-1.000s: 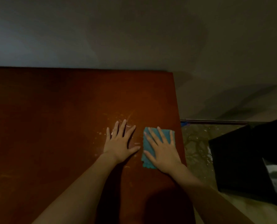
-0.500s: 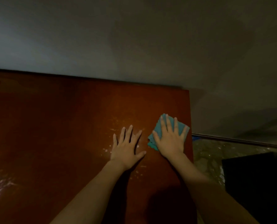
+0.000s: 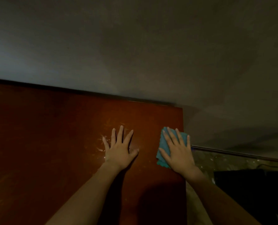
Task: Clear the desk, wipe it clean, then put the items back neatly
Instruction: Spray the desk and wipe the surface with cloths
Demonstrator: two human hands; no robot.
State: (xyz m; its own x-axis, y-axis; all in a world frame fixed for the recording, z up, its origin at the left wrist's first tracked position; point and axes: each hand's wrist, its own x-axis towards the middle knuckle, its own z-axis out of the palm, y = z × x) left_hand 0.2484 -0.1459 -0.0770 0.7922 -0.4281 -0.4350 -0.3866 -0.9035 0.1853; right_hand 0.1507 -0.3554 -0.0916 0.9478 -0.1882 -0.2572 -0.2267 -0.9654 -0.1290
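Looking down from the head camera, the reddish-brown worktop (image 3: 53,143) runs from the left border to a straight right edge, and its far edge meets a grey wall (image 3: 135,46). The teal cloth (image 3: 163,145) lies flat right at that right edge, near the far corner, its fuzzy border showing beside the thumb. The right hand (image 3: 179,153) presses it with straight, spread fingers, the grip wide and curled round nothing. The left hand (image 3: 120,151) rests palm-down on bare wood just beside it, fingers splayed, over pale scuffs and specks (image 3: 102,146). Broad bare wood stretches left of both hands. Beyond the right edge lies a mottled floor (image 3: 216,161) and a dark shape (image 3: 257,192).
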